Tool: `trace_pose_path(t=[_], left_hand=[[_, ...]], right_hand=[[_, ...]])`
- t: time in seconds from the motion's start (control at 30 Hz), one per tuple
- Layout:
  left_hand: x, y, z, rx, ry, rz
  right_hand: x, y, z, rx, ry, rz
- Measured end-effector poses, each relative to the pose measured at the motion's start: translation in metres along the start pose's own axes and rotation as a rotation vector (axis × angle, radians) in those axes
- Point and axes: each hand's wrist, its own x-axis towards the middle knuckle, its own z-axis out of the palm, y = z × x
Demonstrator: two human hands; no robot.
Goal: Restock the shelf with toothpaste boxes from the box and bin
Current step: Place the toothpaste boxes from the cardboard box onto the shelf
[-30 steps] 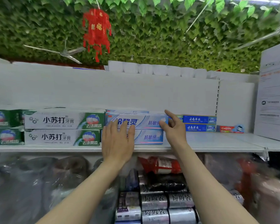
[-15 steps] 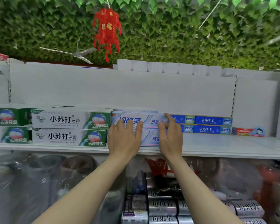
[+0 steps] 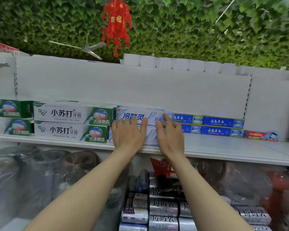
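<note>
Two pale blue toothpaste boxes (image 3: pixel 140 116) lie stacked on the white shelf (image 3: pixel 223 150), between green-and-white boxes (image 3: pixel 72 114) on the left and dark blue boxes (image 3: pixel 222 121) on the right. My left hand (image 3: pixel 128 135) lies flat with straight fingers against the fronts of the pale blue boxes. My right hand (image 3: pixel 169 136) is beside it, fingers spread and straight, touching the right part of the same stack. The lower pale blue box is mostly hidden behind both hands.
A small red Colgate box (image 3: pixel 260 135) lies at the far right of the shelf. Bare shelf stretches to the right front. Below hang plastic-wrapped goods (image 3: pixel 32 177) and rolls of bin bags (image 3: pixel 163 207). A red lantern (image 3: pixel 116 22) hangs above.
My right hand has slid left from the stack's right end onto its front, beside my left hand. The view has shifted to the left.
</note>
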Motion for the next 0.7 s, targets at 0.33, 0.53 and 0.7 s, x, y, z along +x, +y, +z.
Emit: trace_pose_path(t=[0.33,0.53,0.7], left_hand=[[-0.001,-0.004,-0.02,-0.249,-0.012,-0.007],[-0.016,-0.024,-0.052,-0.605,0.015,0.002],[-0.028,-0.07,-0.091,-0.975,0.126,-0.014]], right_hand=[[-0.006,-0.009,-0.005,0.061,0.074,0.008],[-0.02,-0.051,-0.003,0.039,0.143,-0.04],[-0.036,-0.108,0.02,0.154,0.163,-0.093]])
